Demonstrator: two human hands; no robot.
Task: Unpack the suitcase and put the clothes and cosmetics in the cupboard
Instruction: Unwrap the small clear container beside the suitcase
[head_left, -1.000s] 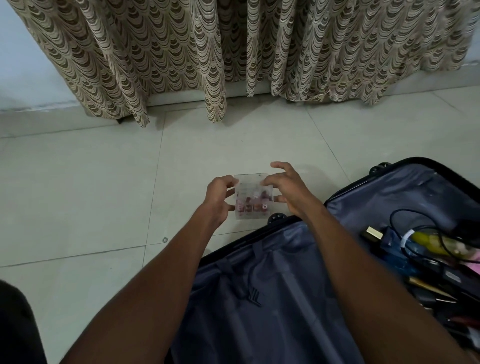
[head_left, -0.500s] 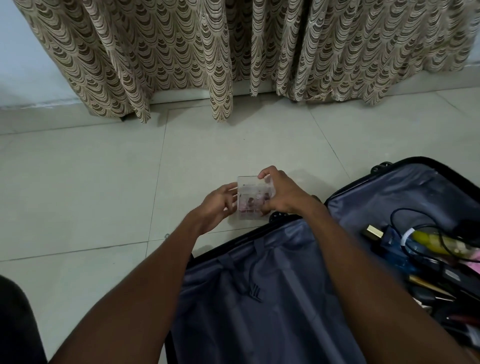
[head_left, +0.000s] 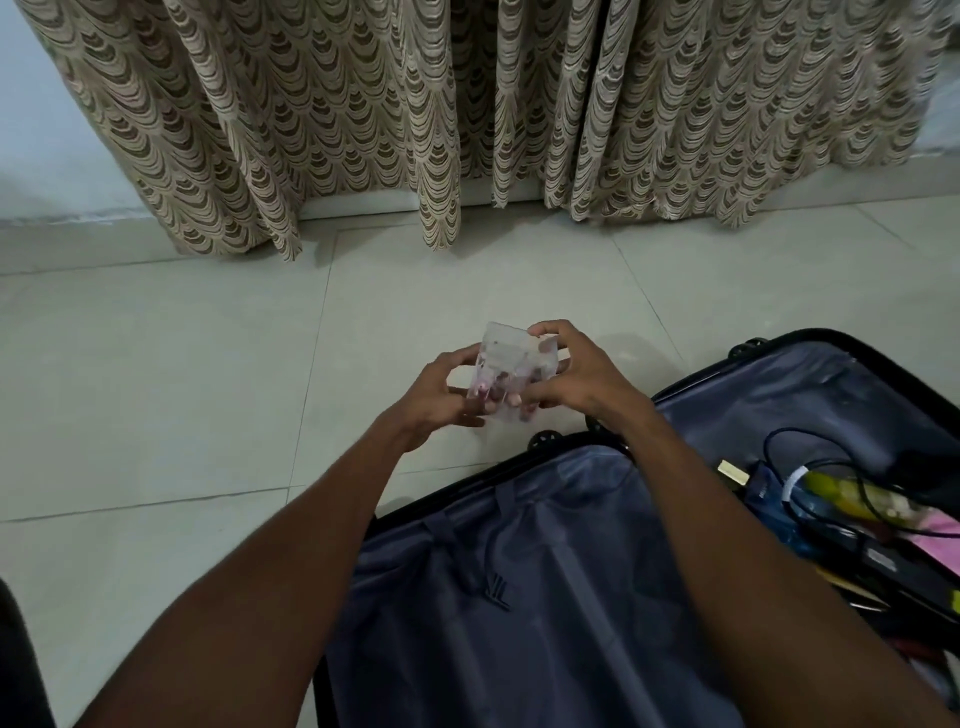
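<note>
A small clear plastic box (head_left: 506, 371) with pink things inside was pinched by the left hand (head_left: 441, 397) and right hand (head_left: 574, 374), just past the open suitcase (head_left: 545, 597) with its smooth grey lining.

two hands in my view, the left hand (head_left: 441, 395) and the right hand (head_left: 576, 376). one clear plastic case (head_left: 511, 371) between them; i make out several small pink items inside but cannot count them. one open suitcase (head_left: 519, 597) on the floor, two of its wheels (head_left: 543, 439) showing along the rim. one yellow bottle (head_left: 841, 491), one black cable (head_left: 795, 457). the other items in the far half are too jumbled to count. one patterned curtain (head_left: 467, 114).
</note>
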